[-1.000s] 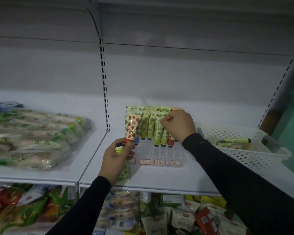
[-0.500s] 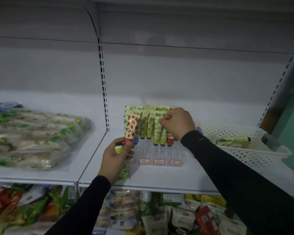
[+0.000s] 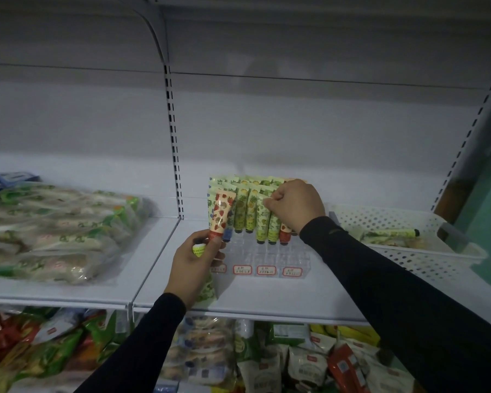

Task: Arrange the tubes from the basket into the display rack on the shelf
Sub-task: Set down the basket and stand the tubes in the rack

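A clear display rack (image 3: 270, 253) with red-edged price labels stands on the white shelf (image 3: 267, 296). Several green and yellow tubes (image 3: 245, 211) stand in its back rows. My left hand (image 3: 194, 262) grips two tubes in front of the rack's left end: a strawberry-print tube (image 3: 221, 212) pointing up and a green tube (image 3: 207, 287) pointing down. My right hand (image 3: 294, 207) pinches the top of a green tube (image 3: 262, 219) standing in the rack. The white perforated basket (image 3: 425, 259) at the right holds a few more tubes (image 3: 389, 234).
Clear-wrapped snack packs (image 3: 54, 231) fill the shelf section to the left. The lower shelf holds many bagged goods (image 3: 267, 361). A slotted upright (image 3: 173, 143) divides the back panel. A teal wall is at the far right.
My right hand has shifted slightly left and up along the tops of the tubes. My left hand keeps its two tubes in about the same place.
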{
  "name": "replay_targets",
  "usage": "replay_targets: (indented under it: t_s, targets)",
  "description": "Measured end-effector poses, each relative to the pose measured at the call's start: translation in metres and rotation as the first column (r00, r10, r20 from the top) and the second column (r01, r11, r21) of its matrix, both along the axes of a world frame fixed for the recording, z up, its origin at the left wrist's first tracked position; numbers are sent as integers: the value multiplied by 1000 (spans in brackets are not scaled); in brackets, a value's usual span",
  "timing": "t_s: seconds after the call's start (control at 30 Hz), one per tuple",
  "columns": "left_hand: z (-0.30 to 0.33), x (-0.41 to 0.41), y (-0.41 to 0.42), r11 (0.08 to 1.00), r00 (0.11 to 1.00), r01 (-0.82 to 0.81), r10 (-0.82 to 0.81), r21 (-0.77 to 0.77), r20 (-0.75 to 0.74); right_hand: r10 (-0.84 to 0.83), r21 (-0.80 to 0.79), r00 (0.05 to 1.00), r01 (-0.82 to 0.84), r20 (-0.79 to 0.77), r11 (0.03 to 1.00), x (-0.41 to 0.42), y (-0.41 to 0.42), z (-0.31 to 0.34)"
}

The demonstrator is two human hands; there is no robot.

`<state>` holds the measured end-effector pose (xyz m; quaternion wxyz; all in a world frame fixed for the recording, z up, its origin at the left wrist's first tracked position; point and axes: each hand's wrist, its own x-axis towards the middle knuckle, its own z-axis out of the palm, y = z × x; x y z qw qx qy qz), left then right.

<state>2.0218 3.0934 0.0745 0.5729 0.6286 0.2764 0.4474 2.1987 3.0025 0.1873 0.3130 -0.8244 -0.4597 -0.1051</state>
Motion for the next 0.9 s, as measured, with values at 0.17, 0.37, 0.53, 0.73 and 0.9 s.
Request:
replay_targets:
  t_s: [0.17,0.37,0.53,0.73,0.9]
  targets:
    - [1,-2,-1,1000,1000,23,-23,-10,15,2,11,999,-1,-38,1000,1,-2,1]
    - [7,-4,-6,1000,999,30,-30,1,18,27,164,993,-7,-117,986,1,-12,9]
    - [20,1,-20,993,994,108,-108,41,9,126,248,980,-84,-156,965,-4,-29,6]
    - [34,16,-43,970,973,222,-214,95,-92,366,325,792,-224,-490,919,-7,-49,4]
    - [36,26,-54,963,961,258,-248,72,-126,432,403,679,-214,-593,890,3,-63,3]
